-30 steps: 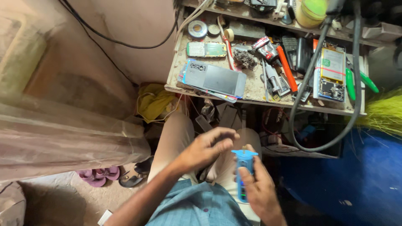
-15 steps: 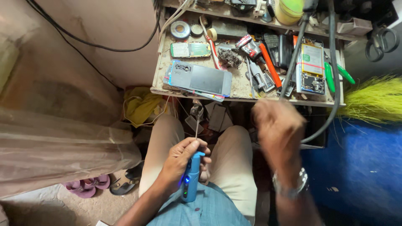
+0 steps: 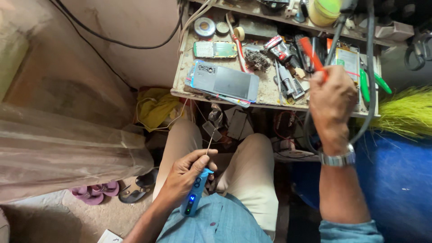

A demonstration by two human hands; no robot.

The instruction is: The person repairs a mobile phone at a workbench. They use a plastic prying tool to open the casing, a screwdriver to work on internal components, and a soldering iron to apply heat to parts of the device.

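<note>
Far left of both hands, sandals [image 3: 112, 192] lie on the floor beside a draped plastic sheet [image 3: 67, 153], out of the way of the seated legs.

The left hand [image 3: 186, 173] rests low over the lap, fingers [image 3: 198, 158] curled tight round a blue driver [image 3: 194, 198]. Its thin bit points up past the thumb, and a small blue light glows on the body below the hand; the grip looks like one for keeping the tool parked and ready. Up and away from those fingers, on the worktop [image 3: 270, 96], a grey phone back [image 3: 225, 81] lies flat at the front edge, with a green circuit board [image 3: 215, 49] just behind it and a round tape roll [image 3: 204, 26] further back.

The right hand [image 3: 332, 101] is raised at the worktop's right end, fingers closed on a red-handled tool [image 3: 312, 53] that sticks up out of the fist, near a black cable [image 3: 371, 90]. Just right of it lie green-handled tools [image 3: 373, 83], and beyond them a yellow-green broom [image 3: 405, 110]. Behind the fist a flat part with an orange-edged label is too hidden to make out.
</note>
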